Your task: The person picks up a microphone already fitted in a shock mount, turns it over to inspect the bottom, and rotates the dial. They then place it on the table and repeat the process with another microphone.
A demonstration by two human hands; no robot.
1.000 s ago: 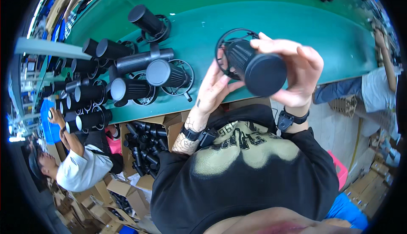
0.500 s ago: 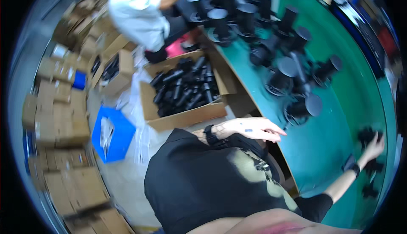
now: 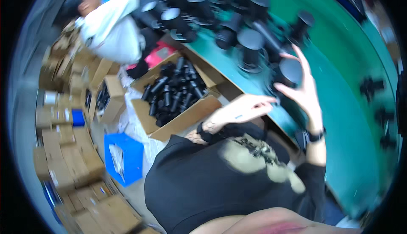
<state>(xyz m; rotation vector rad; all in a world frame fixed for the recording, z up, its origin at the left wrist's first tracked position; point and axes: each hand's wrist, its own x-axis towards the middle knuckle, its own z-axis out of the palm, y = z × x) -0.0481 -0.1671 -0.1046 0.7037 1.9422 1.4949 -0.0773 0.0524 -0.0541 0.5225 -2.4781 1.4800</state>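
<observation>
My right hand (image 3: 306, 93) is raised over the green table (image 3: 347, 119), its fingers wrapped around a black cylindrical part (image 3: 290, 73) with a round grey-black cap. My left hand (image 3: 239, 110) hovers palm down at the table's near edge with the fingers apart and nothing in it. Its fingertips reach toward the lower end of that part. Several more black capped cylinders (image 3: 250, 43) stand on wire bases just beyond my hands. The picture is blurred by motion.
An open cardboard box (image 3: 190, 116) full of black parts sits on the floor left of the table. A co-worker in a white shirt (image 3: 111, 26) bends over the table's far end. A blue crate (image 3: 126, 157) and stacked cartons (image 3: 63, 149) line the floor.
My right hand has drawn back from the far right of the table and now holds a black capped part near the standing group. My left hand has moved toward it. The view has swung.
</observation>
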